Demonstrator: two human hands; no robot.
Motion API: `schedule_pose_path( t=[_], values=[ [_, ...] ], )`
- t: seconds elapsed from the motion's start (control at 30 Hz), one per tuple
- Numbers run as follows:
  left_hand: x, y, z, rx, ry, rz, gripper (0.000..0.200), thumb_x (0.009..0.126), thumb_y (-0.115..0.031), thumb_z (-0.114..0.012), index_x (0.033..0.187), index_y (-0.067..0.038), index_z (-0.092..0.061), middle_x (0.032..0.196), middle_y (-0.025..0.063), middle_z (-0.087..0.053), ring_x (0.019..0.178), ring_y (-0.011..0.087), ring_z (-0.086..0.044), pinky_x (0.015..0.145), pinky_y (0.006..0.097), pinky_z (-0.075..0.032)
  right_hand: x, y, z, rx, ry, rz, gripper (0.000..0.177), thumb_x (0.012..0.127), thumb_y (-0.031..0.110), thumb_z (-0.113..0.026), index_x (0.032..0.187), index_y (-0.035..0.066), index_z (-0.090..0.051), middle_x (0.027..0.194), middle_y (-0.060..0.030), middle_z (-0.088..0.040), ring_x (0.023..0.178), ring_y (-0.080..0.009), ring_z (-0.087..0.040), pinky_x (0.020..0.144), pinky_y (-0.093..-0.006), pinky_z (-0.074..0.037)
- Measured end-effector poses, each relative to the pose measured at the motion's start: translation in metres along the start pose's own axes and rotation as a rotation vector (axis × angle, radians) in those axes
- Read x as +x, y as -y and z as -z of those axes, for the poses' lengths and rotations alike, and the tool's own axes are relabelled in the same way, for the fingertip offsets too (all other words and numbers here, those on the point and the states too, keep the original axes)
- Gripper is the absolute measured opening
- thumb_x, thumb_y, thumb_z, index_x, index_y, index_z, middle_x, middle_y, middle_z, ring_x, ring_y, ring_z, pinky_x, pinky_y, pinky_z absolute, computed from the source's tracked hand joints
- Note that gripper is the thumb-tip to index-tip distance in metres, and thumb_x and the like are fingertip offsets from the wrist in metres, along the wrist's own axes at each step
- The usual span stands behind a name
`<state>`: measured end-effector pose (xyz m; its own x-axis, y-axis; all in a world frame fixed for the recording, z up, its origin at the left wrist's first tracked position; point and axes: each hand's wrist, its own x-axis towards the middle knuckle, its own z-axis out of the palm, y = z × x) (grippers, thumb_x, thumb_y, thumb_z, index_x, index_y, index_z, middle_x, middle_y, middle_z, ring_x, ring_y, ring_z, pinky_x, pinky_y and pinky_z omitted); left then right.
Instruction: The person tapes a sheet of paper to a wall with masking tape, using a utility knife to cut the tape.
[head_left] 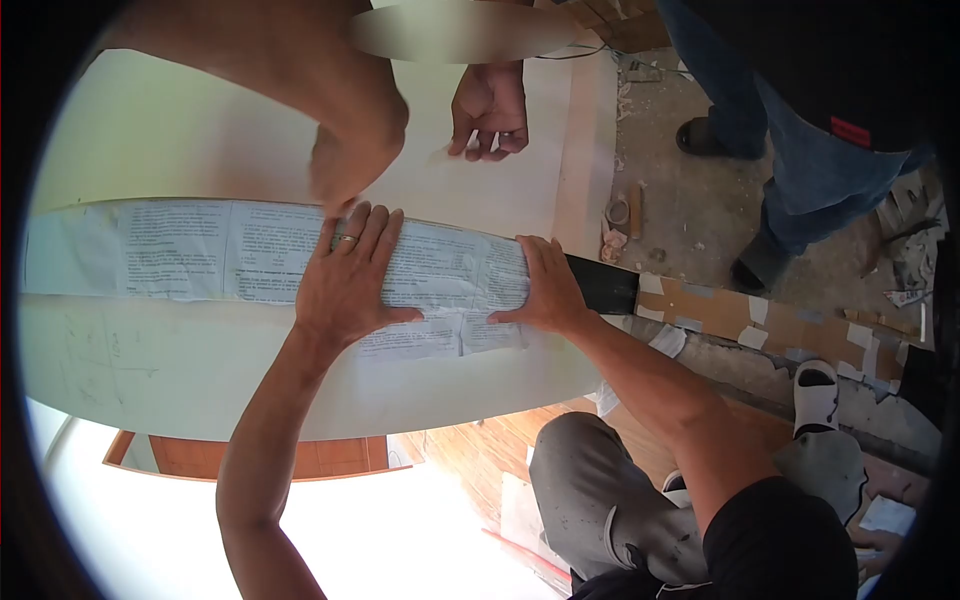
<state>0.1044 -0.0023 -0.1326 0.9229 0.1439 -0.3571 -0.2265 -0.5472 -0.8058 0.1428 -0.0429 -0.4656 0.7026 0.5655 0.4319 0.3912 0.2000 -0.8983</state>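
Holding the printed paper (445,262) flat along the pale panel (240,350) looks like the step in hand; I judge the next move calls for even, gentle pressure. The paper lies under my spread left hand (350,275); my right hand (553,292), thumb and fingers apart, spans its right end.

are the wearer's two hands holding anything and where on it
The left hand and right hand span the paper-covered strip, the right near its dark end; whether gripped or only pressed cannot be told.
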Motion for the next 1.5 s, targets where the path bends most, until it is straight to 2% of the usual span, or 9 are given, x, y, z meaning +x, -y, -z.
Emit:
schedule_pose_path(
  t=[0.07, 0.13, 0.23, 0.33, 0.53, 0.83, 0.93, 1.13, 1.5],
  values=[
    [0.0, 0.0, -0.001, -0.01, -0.006, 0.002, 0.132, 0.053, -0.083, -0.076, 0.149, 0.002, -0.044, 0.146, 0.018, -0.052, 0.144, 0.0349, -0.042, 0.127, 0.0541, -0.023, -0.001, -0.001, -0.001, 0.003, 0.018, -0.015, 0.134, 0.055, 0.06, -0.096, 0.152, -0.001, -0.026, 0.146, -0.0244, -0.04, 0.141, -0.0427, -0.036, 0.126, -0.0572, -0.02],
    [0.0, 0.001, -0.002, -0.03, -0.065, -0.014, 0.13, 0.052, -0.077, -0.081, 0.149, 0.002, -0.044, 0.145, 0.0183, -0.052, 0.143, 0.0346, -0.043, 0.128, 0.0547, -0.021, -0.001, -0.001, -0.002, 0.0, -0.031, 0.003, 0.13, 0.055, 0.061, -0.095, 0.15, 0.0, -0.03, 0.143, -0.022, -0.043, 0.139, -0.0399, -0.039, 0.124, -0.0585, -0.023],
    [0.0, -0.003, 0.005, -0.048, -0.017, 0.041, 0.128, 0.053, -0.073, -0.085, 0.149, 0.001, -0.043, 0.147, 0.0187, -0.05, 0.144, 0.0343, -0.042, 0.128, 0.0556, -0.018, -0.001, -0.001, 0.0, 0.019, -0.014, -0.007, 0.13, 0.055, 0.062, -0.095, 0.15, 0.0, -0.03, 0.143, -0.0225, -0.043, 0.14, -0.0396, -0.039, 0.124, -0.0585, -0.023],
    [-0.001, -0.002, 0.013, -0.04, -0.01, 0.07, 0.126, 0.053, -0.068, -0.088, 0.15, 0.001, -0.043, 0.147, 0.018, -0.051, 0.145, 0.0329, -0.042, 0.128, 0.0564, -0.016, -0.001, -0.001, -0.001, 0.032, 0.004, -0.023, 0.133, 0.054, 0.059, -0.096, 0.152, 0.002, -0.027, 0.147, -0.0234, -0.04, 0.142, -0.0423, -0.036, 0.125, -0.0573, -0.02],
    [-0.004, 0.005, 0.014, -0.073, -0.024, 0.059, 0.125, 0.052, -0.063, -0.091, 0.15, -0.002, -0.044, 0.146, 0.0174, -0.052, 0.141, 0.0314, -0.045, 0.127, 0.0566, -0.017, -0.002, 0.001, 0.0, 0.031, 0.004, -0.045, 0.132, 0.054, 0.059, -0.096, 0.152, 0.002, -0.028, 0.147, -0.0219, -0.04, 0.142, -0.0415, -0.036, 0.125, -0.058, -0.02],
    [-0.009, 0.002, 0.003, -0.017, -0.027, 0.112, 0.126, 0.05, -0.064, -0.091, 0.151, -0.004, -0.043, 0.146, 0.0147, -0.054, 0.14, 0.0306, -0.048, 0.119, 0.0544, -0.027, -0.004, 0.001, -0.003, 0.039, -0.038, -0.039, 0.131, 0.054, 0.057, -0.097, 0.152, 0.003, -0.029, 0.145, -0.0208, -0.043, 0.142, -0.0391, -0.038, 0.124, -0.0578, -0.021],
    [-0.008, 0.0, 0.005, -0.11, 0.002, 0.167, 0.127, 0.049, -0.062, -0.092, 0.151, -0.006, -0.042, 0.148, 0.0134, -0.053, 0.141, 0.0305, -0.045, 0.118, 0.0535, -0.027, -0.004, 0.001, -0.003, 0.04, -0.036, -0.044, 0.131, 0.054, 0.056, -0.097, 0.152, 0.003, -0.029, 0.146, -0.0207, -0.043, 0.142, -0.0388, -0.038, 0.124, -0.0576, -0.021],
    [-0.009, -0.003, 0.004, -0.034, 0.025, 0.198, 0.125, 0.048, -0.061, -0.093, 0.149, -0.008, -0.043, 0.152, 0.0111, -0.047, 0.145, 0.0287, -0.036, 0.117, 0.0524, -0.026, -0.004, 0.001, -0.004, 0.031, -0.031, -0.046, 0.132, 0.054, 0.057, -0.097, 0.153, 0.002, -0.029, 0.146, -0.0207, -0.042, 0.143, -0.0385, -0.037, 0.124, -0.0572, -0.022],
    [-0.011, -0.004, 0.004, 0.0, -0.01, 0.2, 0.125, 0.047, -0.064, -0.093, 0.147, -0.008, -0.042, 0.147, 0.0092, -0.048, 0.143, 0.0268, -0.038, 0.119, 0.0497, -0.026, -0.005, 0.001, -0.002, 0.019, -0.024, -0.051, 0.13, 0.056, 0.061, -0.095, 0.153, 0.002, -0.03, 0.147, -0.0205, -0.043, 0.144, -0.0372, -0.037, 0.124, -0.0562, -0.022]
  ],
)
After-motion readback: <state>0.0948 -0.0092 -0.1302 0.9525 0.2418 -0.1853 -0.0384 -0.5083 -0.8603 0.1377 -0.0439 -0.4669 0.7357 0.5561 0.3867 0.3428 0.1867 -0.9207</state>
